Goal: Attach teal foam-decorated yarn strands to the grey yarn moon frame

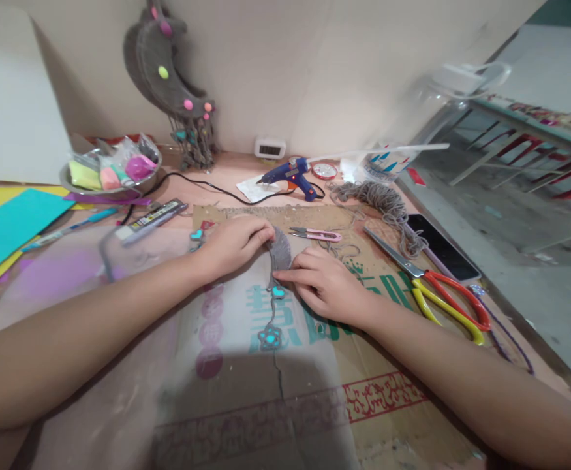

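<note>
A small grey crescent (281,251) lies on the cardboard between my two hands. The thumb and fingers of my left hand (233,247) are closed on its upper end. From the other side, my right hand (331,286) grips the crescent's lower part, index fingertip at its bottom tip and the other fingers bent. Below hangs a grey cord with a turquoise heart (278,292) and a grey looped flower (270,337) with a turquoise centre; its loose tail runs toward me. Another turquoise heart charm (196,235) lies beside my left wrist. Pink-handled thread snips (316,234) rest just beyond the crescent.
A blue glue gun (292,177) stands at the back near a grey yarn bundle (380,203). Scissors (442,294) and a phone (444,248) lie at right. A metal bowl (67,183) of clay packets sits at left. A large grey crescent (155,72) decorates the wall.
</note>
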`<state>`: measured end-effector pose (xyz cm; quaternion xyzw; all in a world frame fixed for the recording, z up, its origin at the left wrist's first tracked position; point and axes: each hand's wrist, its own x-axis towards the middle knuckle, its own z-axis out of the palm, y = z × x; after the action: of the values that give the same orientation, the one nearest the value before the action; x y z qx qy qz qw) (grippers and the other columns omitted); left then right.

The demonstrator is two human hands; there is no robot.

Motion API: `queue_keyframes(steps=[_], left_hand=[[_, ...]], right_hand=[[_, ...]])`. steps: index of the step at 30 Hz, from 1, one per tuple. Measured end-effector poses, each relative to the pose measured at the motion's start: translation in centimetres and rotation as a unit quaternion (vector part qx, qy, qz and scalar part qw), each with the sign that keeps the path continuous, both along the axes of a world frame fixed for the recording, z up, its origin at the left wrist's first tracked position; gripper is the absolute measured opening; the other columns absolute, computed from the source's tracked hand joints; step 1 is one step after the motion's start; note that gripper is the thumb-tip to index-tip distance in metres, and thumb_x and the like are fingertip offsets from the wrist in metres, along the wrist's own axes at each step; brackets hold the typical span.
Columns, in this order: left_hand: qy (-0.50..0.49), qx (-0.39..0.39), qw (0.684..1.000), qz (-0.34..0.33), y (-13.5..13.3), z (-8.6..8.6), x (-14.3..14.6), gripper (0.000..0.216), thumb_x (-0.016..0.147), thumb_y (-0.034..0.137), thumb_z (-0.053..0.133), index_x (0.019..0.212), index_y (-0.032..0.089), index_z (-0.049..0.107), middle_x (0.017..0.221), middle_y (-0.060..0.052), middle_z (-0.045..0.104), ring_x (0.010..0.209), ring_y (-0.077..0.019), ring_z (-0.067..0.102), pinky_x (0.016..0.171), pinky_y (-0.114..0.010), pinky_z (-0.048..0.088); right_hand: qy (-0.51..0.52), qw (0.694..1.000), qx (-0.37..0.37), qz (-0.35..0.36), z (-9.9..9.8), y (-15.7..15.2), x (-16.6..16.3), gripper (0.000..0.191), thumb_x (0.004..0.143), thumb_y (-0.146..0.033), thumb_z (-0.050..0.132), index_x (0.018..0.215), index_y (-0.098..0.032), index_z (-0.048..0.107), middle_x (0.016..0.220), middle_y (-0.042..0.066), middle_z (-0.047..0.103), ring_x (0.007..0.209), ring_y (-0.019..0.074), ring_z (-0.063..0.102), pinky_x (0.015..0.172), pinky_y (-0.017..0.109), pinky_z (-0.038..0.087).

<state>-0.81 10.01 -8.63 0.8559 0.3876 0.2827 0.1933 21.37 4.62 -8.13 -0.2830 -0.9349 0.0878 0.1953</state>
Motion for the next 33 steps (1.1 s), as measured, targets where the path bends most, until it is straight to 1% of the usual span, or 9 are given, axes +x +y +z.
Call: queue_keyframes(steps=[3, 7, 10, 14, 17, 20, 26, 31, 33], left_hand=[[-0.001, 0.002, 1.0, 0.022, -0.02, 0.07, -0.01, 0.034, 0.098, 0.032, 0.035, 0.086, 0.016, 0.063, 0.086, -0.006, 0.068, 0.085, -0.0195, 0.062, 0.078, -0.033, 0.047], [0.033, 0.031, 0.999, 0.016, -0.15, 0.31, 0.09, 0.032, 0.097, 0.033, 0.039, 0.082, 0.015, 0.062, 0.084, -0.006, 0.067, 0.083, -0.0206, 0.06, 0.075, -0.033, 0.046], [0.029, 0.045, 0.999, 0.011, -0.14, 0.25, 0.1, 0.027, 0.096, 0.031, 0.043, 0.085, 0.016, 0.062, 0.087, -0.006, 0.068, 0.085, -0.0208, 0.06, 0.078, -0.034, 0.045], [0.01, 0.056, 0.998, 0.01, -0.08, -0.01, 0.08, 0.015, 0.093, 0.024, 0.049, 0.089, 0.017, 0.062, 0.088, -0.004, 0.068, 0.086, -0.0197, 0.061, 0.08, -0.033, 0.046], [0.019, 0.061, 0.998, -0.007, -0.16, 0.04, 0.15, 0.018, 0.094, 0.022, 0.045, 0.09, 0.017, 0.062, 0.088, -0.005, 0.068, 0.086, -0.0196, 0.061, 0.08, -0.034, 0.046], [0.038, 0.07, 0.996, -0.031, -0.26, 0.19, 0.21, 0.025, 0.096, 0.027, 0.041, 0.088, 0.016, 0.062, 0.087, -0.006, 0.068, 0.085, -0.0202, 0.06, 0.081, -0.035, 0.045], [0.053, 0.066, 0.994, -0.07, -0.11, -0.02, 0.1, 0.017, 0.088, 0.035, 0.058, 0.088, 0.018, 0.063, 0.092, -0.005, 0.066, 0.093, -0.0214, 0.059, 0.086, -0.037, 0.043], [0.051, 0.055, 0.995, -0.065, -0.08, -0.06, 0.12, 0.015, 0.089, 0.032, 0.057, 0.089, 0.018, 0.063, 0.093, -0.005, 0.066, 0.094, -0.0204, 0.059, 0.087, -0.037, 0.042], [0.048, 0.059, 0.995, -0.067, -0.12, 0.0, 0.14, 0.014, 0.091, 0.028, 0.054, 0.09, 0.018, 0.063, 0.093, -0.005, 0.067, 0.093, -0.02, 0.059, 0.087, -0.037, 0.043]], right_hand=[[0.001, 1.0, -0.001, 0.0, -0.01, 0.0, -0.01, 0.032, 0.089, -0.011, 0.045, 0.109, -0.018, 0.07, 0.083, 0.007, 0.063, 0.082, 0.0189, 0.05, 0.076, 0.034, 0.041], [0.005, 1.0, -0.001, 0.001, -0.14, 0.04, -0.01, 0.032, 0.089, -0.012, 0.045, 0.109, -0.018, 0.069, 0.084, 0.007, 0.063, 0.083, 0.0188, 0.05, 0.076, 0.034, 0.041], [0.003, 1.0, -0.001, 0.001, -0.2, 0.06, 0.03, 0.032, 0.09, -0.012, 0.045, 0.11, -0.019, 0.068, 0.084, 0.006, 0.063, 0.082, 0.0186, 0.05, 0.076, 0.034, 0.041], [0.002, 1.0, 0.0, 0.0, -0.16, 0.08, 0.03, 0.032, 0.09, -0.012, 0.045, 0.11, -0.019, 0.068, 0.084, 0.006, 0.062, 0.082, 0.0187, 0.05, 0.076, 0.034, 0.041], [0.001, 1.0, 0.0, -0.001, -0.13, 0.07, -0.01, 0.032, 0.09, -0.012, 0.045, 0.11, -0.019, 0.069, 0.083, 0.007, 0.062, 0.082, 0.019, 0.05, 0.075, 0.034, 0.042], [0.0, 1.0, 0.0, 0.0, -0.07, 0.02, -0.06, 0.032, 0.09, -0.012, 0.045, 0.11, -0.019, 0.069, 0.085, 0.007, 0.063, 0.083, 0.0191, 0.05, 0.076, 0.035, 0.042], [0.0, 1.0, 0.0, 0.0, 0.12, 0.02, 0.0, 0.032, 0.09, -0.013, 0.045, 0.109, -0.018, 0.069, 0.086, 0.007, 0.064, 0.084, 0.0192, 0.051, 0.078, 0.035, 0.043], [0.002, 1.0, -0.004, 0.0, -0.27, 0.27, -0.04, 0.032, 0.09, -0.013, 0.045, 0.11, -0.019, 0.068, 0.087, 0.007, 0.065, 0.084, 0.0194, 0.052, 0.078, 0.036, 0.044], [0.034, 0.999, -0.006, -0.003, 0.4, -0.27, -0.23, 0.031, 0.09, -0.014, 0.044, 0.111, -0.019, 0.067, 0.085, 0.007, 0.066, 0.082, 0.0191, 0.053, 0.077, 0.037, 0.044]])
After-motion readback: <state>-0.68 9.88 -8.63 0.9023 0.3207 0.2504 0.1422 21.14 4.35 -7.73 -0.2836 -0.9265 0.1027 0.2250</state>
